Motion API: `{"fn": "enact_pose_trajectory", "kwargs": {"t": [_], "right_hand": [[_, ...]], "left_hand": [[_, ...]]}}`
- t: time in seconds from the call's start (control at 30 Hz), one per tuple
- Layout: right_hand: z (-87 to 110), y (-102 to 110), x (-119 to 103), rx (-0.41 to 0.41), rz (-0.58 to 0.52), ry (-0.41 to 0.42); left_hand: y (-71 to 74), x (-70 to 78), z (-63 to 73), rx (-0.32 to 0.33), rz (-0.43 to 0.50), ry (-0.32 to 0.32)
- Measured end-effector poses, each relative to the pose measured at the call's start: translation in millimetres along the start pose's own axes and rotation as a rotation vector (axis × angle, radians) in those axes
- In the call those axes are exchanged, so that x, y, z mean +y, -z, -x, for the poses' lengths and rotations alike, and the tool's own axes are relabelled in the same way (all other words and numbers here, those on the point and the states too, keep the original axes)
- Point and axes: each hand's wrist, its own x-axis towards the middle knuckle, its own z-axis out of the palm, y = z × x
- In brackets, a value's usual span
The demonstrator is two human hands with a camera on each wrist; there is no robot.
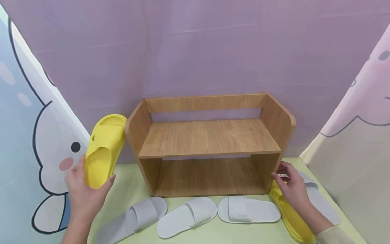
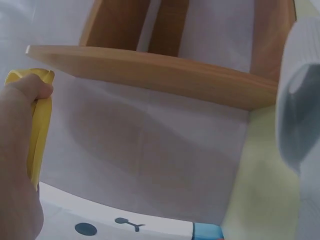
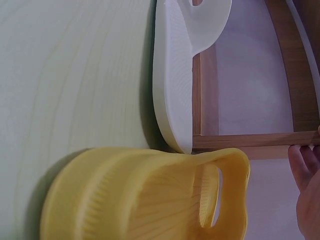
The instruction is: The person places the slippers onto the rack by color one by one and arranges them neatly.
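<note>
A yellow slipper is held up by my left hand, thumb on one side of its heel end and fingers on the other. Its toe end overlaps the left side panel of a wooden shoe rack in the head view. My right hand pinches the front edge of the rack's right side panel, low down; the right wrist view shows fingertips against that panel. Below this hand a second yellow slipper lies on the light green surface, partly covered by the forearm.
Along the front of the rack lie a grey slipper, a white slipper and another white slipper. One more pale slipper is right of the yellow one. A purple cloth hangs behind; printed cloths flank both sides.
</note>
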Motion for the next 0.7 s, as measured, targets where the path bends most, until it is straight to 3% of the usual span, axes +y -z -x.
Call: {"fn": "enact_pose_trajectory", "kwargs": {"t": [0.27,0.5,0.7], "right_hand": [[-1.5,1,-1,-0.002,-0.002,0.004],[-1.0,1,-2,-0.009,-0.004,0.000],[-0.2,1,-1,-0.013,-0.004,-0.003]], "left_hand": [[4.2,15.4,-2.9,0.042,0.017,-0.040],[7.7,23.7,-7.1,0.113,0.077,-0.147],[12.9,39.7,-4.8,0.129,0.066,-0.131]]}}
